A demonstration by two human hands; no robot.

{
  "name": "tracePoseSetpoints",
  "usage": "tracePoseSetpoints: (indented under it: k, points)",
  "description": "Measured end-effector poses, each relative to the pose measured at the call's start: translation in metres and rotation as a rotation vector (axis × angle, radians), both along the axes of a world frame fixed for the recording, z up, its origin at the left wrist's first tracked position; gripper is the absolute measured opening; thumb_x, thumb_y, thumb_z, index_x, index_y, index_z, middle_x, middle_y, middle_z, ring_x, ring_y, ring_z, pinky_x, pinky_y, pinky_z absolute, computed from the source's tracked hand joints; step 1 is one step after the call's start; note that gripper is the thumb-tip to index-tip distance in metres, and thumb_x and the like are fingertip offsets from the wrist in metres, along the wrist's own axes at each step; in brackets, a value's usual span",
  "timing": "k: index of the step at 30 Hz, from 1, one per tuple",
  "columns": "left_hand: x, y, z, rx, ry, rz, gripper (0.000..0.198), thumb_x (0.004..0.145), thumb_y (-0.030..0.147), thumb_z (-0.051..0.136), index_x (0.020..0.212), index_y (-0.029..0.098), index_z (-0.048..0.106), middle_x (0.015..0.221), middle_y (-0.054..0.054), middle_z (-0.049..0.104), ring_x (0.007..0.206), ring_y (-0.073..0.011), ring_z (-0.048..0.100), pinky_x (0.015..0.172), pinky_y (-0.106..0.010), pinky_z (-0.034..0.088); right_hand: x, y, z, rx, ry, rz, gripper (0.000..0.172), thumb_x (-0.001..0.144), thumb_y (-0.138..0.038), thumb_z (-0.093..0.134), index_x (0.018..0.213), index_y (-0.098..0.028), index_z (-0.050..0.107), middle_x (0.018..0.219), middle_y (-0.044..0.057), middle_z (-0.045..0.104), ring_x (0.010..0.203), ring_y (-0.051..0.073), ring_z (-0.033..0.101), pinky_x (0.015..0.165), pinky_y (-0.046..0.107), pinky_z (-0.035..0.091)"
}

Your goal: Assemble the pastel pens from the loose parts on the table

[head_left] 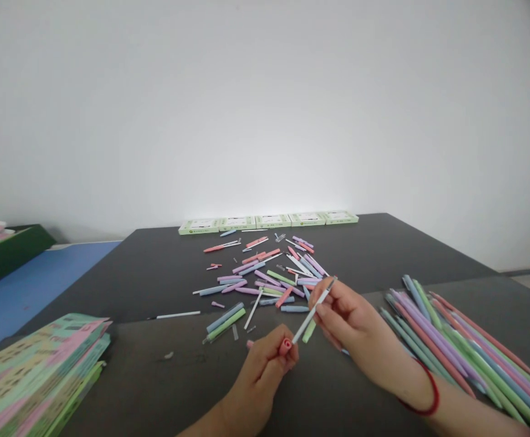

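My left hand (265, 370) is closed around a red pen barrel (285, 346), whose open end faces up and to the right. Between the thumb and fingers of my right hand (356, 328) is a white pen refill (309, 317), tilted with its tip up. The refill's lower end is at or very near the barrel's opening; I cannot tell whether it is inside. Beyond my hands lies a scattered pile of pen parts, with a green barrel (227, 323) and a purple barrel (267, 277) among them. A loose refill (178, 314) rests to the left.
Several pens (456, 346) in mixed colours lie bundled at the right. Patterned packets (32, 370) are stacked at the front left. A row of green-white boxes (272, 221) stands along the table's far edge, by the wall. A dark green box (10, 252) sits on a blue surface (82, 267).
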State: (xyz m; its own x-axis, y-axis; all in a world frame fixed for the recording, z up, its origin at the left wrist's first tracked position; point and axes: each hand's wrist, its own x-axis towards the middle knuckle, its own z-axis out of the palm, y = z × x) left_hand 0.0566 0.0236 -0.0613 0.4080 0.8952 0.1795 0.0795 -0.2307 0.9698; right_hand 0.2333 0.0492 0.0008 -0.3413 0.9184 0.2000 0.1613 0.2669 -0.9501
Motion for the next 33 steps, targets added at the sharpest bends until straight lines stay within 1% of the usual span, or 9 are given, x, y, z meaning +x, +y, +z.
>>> tracePoseSetpoints:
  k: [4,9,13,17,25,30,33]
  points:
    - [0.000,0.000,0.002,0.005,0.010,-0.006,0.023,0.092,0.020,0.032,0.075,0.019,0.047,0.066,0.003,0.041,0.064,-0.0144,0.039,0.065,-0.027,0.029,-0.003,-0.005,-0.003,0.098,-0.070,-0.014,0.007,0.093,-0.026,0.045,0.088,-0.021,0.047,0.063,-0.007,0.040,0.048,0.008,0.035,0.045,0.022,0.029]
    - [0.000,-0.001,0.005,-0.003,0.061,-0.014,0.021,0.091,0.020,0.034,0.075,0.019,0.047,0.067,0.003,0.042,0.064,-0.0142,0.040,0.066,-0.027,0.029,0.001,-0.007,-0.006,0.235,-0.170,-0.053,0.007,0.092,-0.021,0.044,0.085,-0.022,0.048,0.070,-0.003,0.045,0.058,0.012,0.040,0.053,0.024,0.034]
    - [0.000,-0.001,0.005,0.001,0.082,-0.006,0.022,0.091,0.019,0.033,0.075,0.018,0.047,0.069,0.002,0.043,0.066,-0.0142,0.041,0.066,-0.027,0.029,0.004,-0.010,-0.005,0.272,-0.221,-0.046,0.010,0.092,-0.020,0.043,0.084,-0.022,0.047,0.071,-0.002,0.049,0.061,0.013,0.044,0.056,0.026,0.036]
    - [0.001,-0.001,0.003,-0.004,0.088,-0.007,0.021,0.091,0.018,0.032,0.075,0.018,0.046,0.069,0.003,0.043,0.067,-0.0140,0.041,0.066,-0.026,0.029,0.004,-0.012,-0.005,0.338,-0.236,-0.067,0.008,0.092,-0.019,0.042,0.086,-0.022,0.047,0.074,-0.001,0.052,0.064,0.014,0.048,0.057,0.026,0.038]
    - [0.000,-0.001,0.003,0.021,0.132,0.023,0.021,0.090,0.016,0.034,0.075,0.018,0.047,0.069,0.003,0.045,0.068,-0.0136,0.043,0.069,-0.027,0.028,0.005,-0.012,-0.007,0.409,-0.282,-0.034,0.010,0.092,-0.016,0.039,0.089,-0.024,0.046,0.074,-0.001,0.053,0.065,0.015,0.051,0.055,0.025,0.038]
    - [0.000,-0.001,0.002,0.017,0.111,0.012,0.021,0.091,0.018,0.033,0.075,0.018,0.046,0.071,0.003,0.045,0.070,-0.0141,0.044,0.069,-0.027,0.029,0.006,-0.014,-0.006,0.481,-0.332,-0.010,0.012,0.093,-0.015,0.038,0.091,-0.024,0.045,0.078,0.000,0.054,0.069,0.015,0.053,0.058,0.025,0.039]
    - [0.000,-0.002,0.002,0.036,0.129,0.021,0.021,0.092,0.021,0.034,0.075,0.018,0.047,0.071,0.003,0.045,0.069,-0.0140,0.044,0.070,-0.027,0.029,0.007,-0.015,-0.005,0.492,-0.342,0.002,0.013,0.093,-0.014,0.038,0.094,-0.024,0.045,0.081,0.000,0.055,0.072,0.016,0.054,0.059,0.025,0.039]
